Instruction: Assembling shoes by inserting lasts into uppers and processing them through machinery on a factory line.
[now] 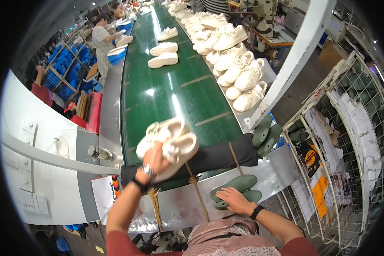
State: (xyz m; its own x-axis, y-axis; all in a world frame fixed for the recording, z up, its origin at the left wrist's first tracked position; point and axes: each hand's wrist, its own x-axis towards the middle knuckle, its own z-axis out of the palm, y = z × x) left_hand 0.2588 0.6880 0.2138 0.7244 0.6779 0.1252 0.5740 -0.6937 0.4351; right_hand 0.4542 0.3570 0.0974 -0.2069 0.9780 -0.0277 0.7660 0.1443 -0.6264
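Overhead, cream sneakers [168,138] (a blurred pair)

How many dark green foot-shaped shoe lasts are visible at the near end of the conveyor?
4: two dark green shoe lasts stacked under the right hand, and two more lasts by the white post. Others may be hidden.

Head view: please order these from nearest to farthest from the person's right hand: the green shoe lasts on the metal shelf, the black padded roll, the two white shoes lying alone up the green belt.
1. Green shoe lasts: under the right hand, touching.
2. Black padded roll: just beyond, across the belt's end.
3. Two white shoes: far up the green belt, left side.
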